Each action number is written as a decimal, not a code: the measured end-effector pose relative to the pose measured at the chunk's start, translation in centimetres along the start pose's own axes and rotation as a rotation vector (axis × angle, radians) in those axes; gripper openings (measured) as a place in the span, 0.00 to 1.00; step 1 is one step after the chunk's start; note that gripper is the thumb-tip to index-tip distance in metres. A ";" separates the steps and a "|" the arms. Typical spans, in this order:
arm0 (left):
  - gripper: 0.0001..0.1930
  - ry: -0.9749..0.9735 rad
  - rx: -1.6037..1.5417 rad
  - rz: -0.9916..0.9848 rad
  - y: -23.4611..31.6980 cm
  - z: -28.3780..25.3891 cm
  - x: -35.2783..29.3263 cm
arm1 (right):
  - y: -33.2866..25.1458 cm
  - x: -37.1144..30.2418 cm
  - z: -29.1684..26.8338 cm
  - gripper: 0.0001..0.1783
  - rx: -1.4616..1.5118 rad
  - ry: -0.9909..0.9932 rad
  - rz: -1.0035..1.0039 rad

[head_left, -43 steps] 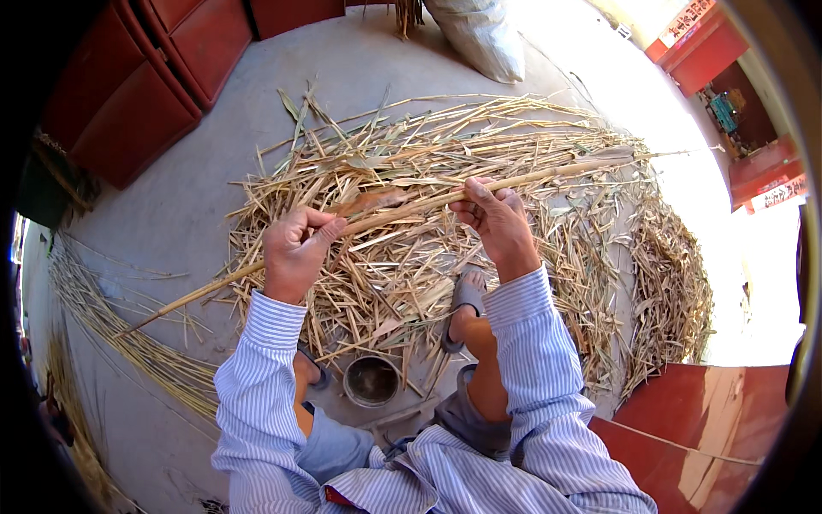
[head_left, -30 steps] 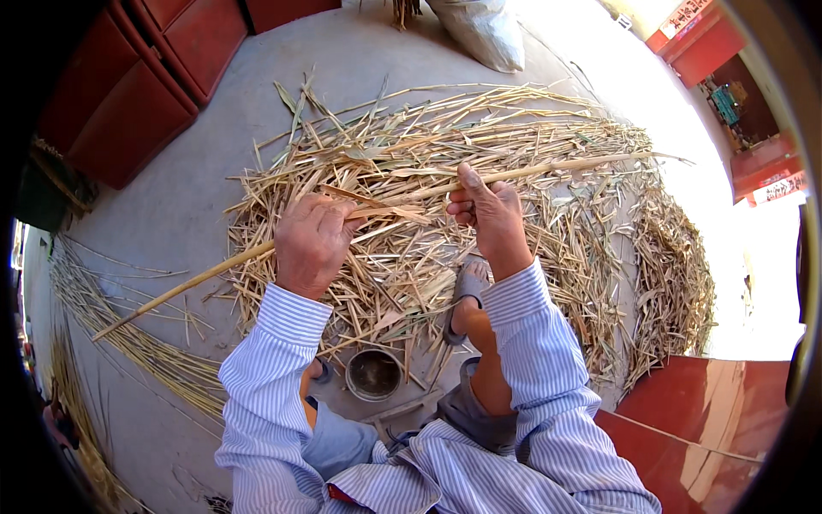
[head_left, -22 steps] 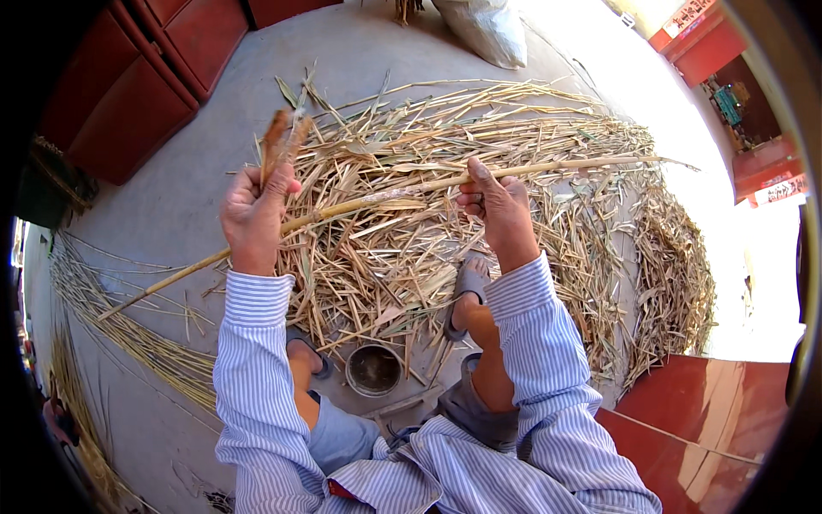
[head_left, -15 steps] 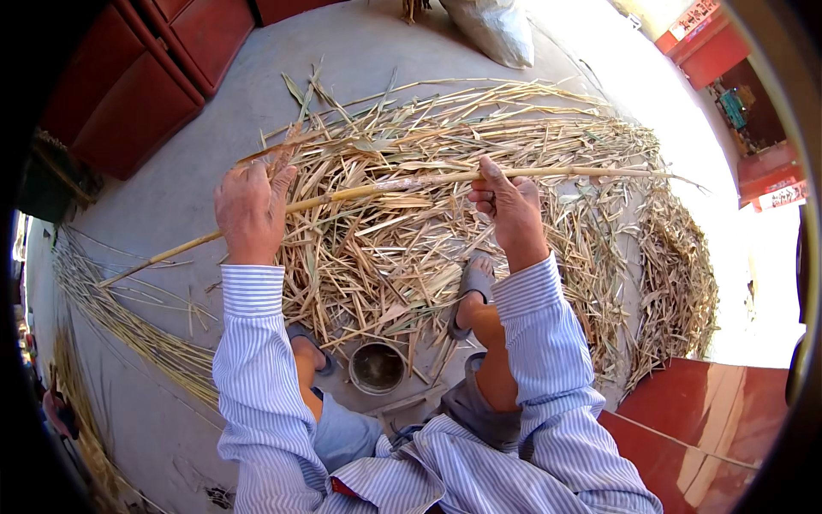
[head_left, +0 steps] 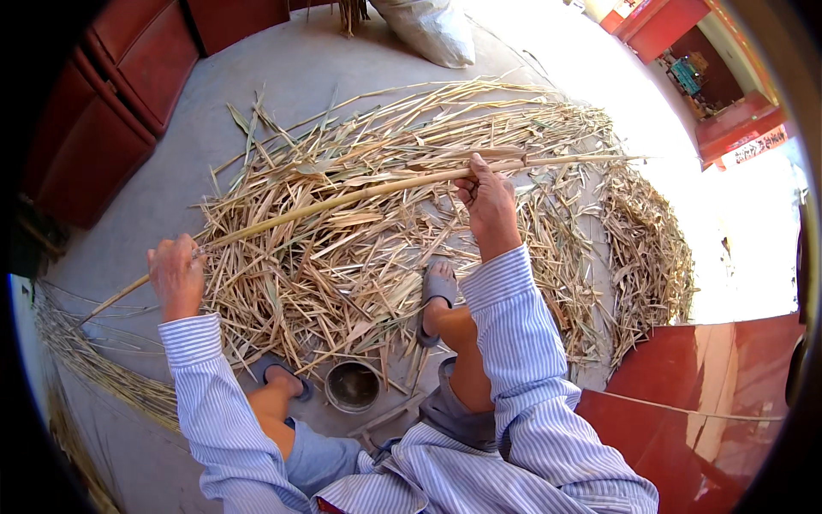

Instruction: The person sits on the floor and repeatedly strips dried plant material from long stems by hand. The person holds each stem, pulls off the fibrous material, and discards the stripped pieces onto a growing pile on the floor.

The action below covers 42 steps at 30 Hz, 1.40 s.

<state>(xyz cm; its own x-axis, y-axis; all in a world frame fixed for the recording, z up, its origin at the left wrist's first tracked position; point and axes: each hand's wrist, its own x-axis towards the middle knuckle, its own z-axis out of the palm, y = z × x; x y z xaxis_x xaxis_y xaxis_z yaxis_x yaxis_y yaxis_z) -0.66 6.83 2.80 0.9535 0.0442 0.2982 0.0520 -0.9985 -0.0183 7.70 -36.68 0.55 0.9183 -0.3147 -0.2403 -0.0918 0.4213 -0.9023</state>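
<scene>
Grey floor (head_left: 210,107) runs between red panels (head_left: 141,68) and the straw pile's (head_left: 342,274) edge. I see my right hand (head_left: 491,206) pinching a long stalk (head_left: 325,205); my left hand's (head_left: 175,267) grip is hidden.

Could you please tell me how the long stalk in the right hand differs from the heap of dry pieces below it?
The long stalk is a single rod, while the heap is many loose pieces. The stalk is held up in the right hand; the heap lies on the floor. The stalk looks slim and fairly smooth, the heap ragged and tangled. Both are mostly straw-coloured.
</scene>
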 end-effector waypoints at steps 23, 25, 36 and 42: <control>0.10 0.003 -0.848 0.068 12.0 0.3 0.5 | 3.6 -7.2 6.7 0.13 -0.008 -0.446 0.169; 0.09 -0.058 -1.006 0.013 12.4 0.5 0.6 | 3.3 -7.1 6.6 0.14 -0.018 -0.431 0.163; 0.09 0.173 -2.121 -0.341 5.1 1.7 2.9 | 1.7 -4.0 2.7 0.15 -0.048 -0.309 0.145; 0.10 0.375 -1.508 -0.485 1.9 -0.1 3.4 | 1.1 -2.3 0.9 0.11 -0.032 -0.299 0.136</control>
<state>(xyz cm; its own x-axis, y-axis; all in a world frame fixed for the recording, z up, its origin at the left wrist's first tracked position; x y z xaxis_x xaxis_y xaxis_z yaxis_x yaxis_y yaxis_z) 2.68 5.09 3.86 0.8016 0.5618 0.2047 -0.2282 -0.0290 0.9732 5.84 -34.77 0.41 0.9688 0.0085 -0.2478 -0.2290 0.4140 -0.8810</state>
